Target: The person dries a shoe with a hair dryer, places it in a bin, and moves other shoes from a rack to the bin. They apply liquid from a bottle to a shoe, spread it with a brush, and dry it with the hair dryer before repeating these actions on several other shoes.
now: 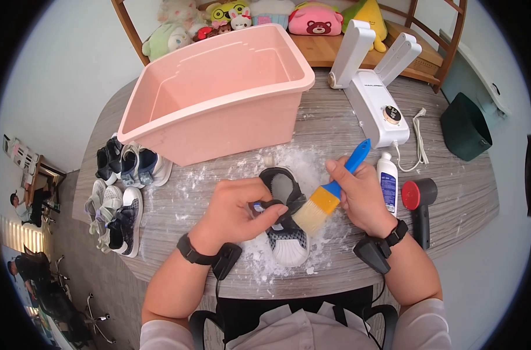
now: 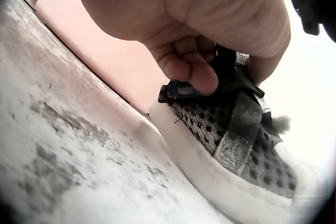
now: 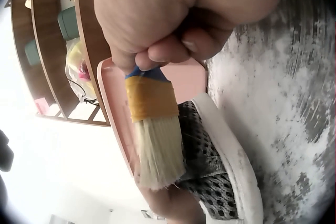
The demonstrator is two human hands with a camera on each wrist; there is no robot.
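Mesh shoe [image 1: 290, 252], dark with a white toe cap and sole, sits on the wood-patterned table [image 1: 183, 204] near the person, toe towards them, with white powder [image 1: 255, 262] scattered around it. From the left, several other shoes [image 1: 131, 221] stand grouped on the table beside a big pink tub [image 1: 218, 114]. Next, the left hand [image 1: 227, 213] has its fingers curled over the shoe, thumb and fingers pinching a dark strap [image 2: 181, 90] at its top. A brush [image 1: 323, 198] comes next (blue handle, yellow band, pale bristles), its bristles at the shoe's side, though whether they touch it is hard to tell. The right hand [image 1: 361, 195] is closed around the brush's handle, thumb along it. Beyond that hand come a white bottle [image 1: 388, 181], a white two-armed device [image 1: 373, 105], a black-and-red device [image 1: 421, 204] and, farthest right, a dark green bin [image 1: 465, 125].
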